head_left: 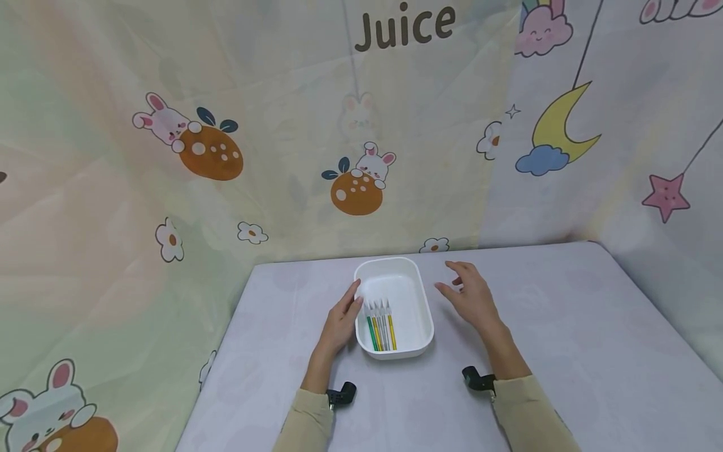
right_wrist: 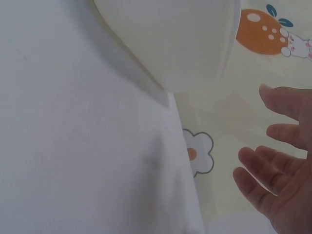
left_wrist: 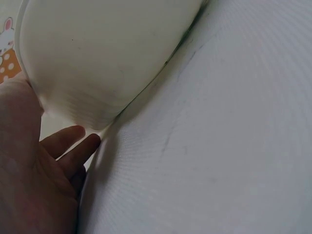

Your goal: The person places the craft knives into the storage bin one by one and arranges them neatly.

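Observation:
A white rectangular tray with rounded corners stands on the table. Several slim pen-like sticks lie side by side at its near left, with green, yellow and grey barrels and pale tips; their exact kind is too small to tell. My left hand rests against the tray's left side, thumb at the rim. In the left wrist view, the left fingers extend along the tray's outer wall. To the right of the tray my right hand hovers apart from it, fingers spread and holding nothing.
A white cloth covers the table. Behind it hangs a printed backdrop with cartoon rabbits, flowers and a moon, meeting the table's far edge. Each wrist wears a small black camera.

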{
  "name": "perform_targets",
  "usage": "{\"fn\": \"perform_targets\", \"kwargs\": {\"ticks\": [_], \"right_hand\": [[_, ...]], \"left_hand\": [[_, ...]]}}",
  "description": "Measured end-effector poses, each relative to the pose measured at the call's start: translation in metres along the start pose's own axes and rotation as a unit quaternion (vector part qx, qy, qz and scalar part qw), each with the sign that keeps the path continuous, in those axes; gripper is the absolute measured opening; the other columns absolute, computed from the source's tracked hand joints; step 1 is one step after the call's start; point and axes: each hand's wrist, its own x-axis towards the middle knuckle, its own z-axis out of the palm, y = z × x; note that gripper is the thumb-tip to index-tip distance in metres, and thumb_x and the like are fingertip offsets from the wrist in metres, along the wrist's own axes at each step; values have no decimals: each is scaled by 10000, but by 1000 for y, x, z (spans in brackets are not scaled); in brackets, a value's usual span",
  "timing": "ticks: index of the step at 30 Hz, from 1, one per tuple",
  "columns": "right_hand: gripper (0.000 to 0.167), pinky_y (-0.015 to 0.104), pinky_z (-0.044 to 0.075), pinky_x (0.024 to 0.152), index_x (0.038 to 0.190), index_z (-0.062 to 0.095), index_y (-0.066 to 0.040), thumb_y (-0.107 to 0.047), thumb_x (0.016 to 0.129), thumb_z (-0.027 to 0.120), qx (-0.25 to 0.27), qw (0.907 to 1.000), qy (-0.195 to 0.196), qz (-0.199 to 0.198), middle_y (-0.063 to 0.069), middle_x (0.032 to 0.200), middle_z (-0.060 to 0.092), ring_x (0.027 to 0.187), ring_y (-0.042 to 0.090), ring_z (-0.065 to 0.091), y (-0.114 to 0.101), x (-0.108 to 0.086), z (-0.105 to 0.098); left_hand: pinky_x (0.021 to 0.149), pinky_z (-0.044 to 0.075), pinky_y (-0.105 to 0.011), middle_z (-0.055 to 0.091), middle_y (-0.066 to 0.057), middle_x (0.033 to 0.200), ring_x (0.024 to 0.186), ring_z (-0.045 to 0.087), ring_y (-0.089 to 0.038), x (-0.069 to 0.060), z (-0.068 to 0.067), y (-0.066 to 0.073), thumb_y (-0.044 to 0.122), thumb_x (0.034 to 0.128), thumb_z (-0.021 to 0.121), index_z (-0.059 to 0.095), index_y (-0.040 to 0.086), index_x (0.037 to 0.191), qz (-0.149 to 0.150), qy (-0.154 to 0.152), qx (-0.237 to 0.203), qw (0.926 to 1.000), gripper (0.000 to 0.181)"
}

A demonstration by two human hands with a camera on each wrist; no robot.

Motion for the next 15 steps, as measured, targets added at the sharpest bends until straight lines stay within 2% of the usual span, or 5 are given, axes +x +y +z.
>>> {"fn": "perform_targets", "kwargs": {"ticks": [8, 15], "right_hand": [[659, 557, 594, 913, 1536, 490, -75, -338, 982, 731, -132, 9998, -102, 130, 240, 1548, 455, 1185, 401, 632, 11, 2, -5], [670, 563, 589, 924, 1548, 475, -73, -336, 987, 729, -217, 9994, -185, 203, 257, 1557, 439, 1195, 409, 624, 17, 2, -11]], "left_hand": [[1289, 283, -446, 341, 147, 1679, 1563, 313, -100, -1, 1, 1, 473, 1096, 471, 391, 445, 1584, -48, -25, 7, 10000, 496], [1288, 283, -456, 334, 188, 1667, 1566, 310, -107, 0, 0, -1, 458, 1099, 474, 393, 362, 1608, -19, -51, 9, 10000, 525]]}}
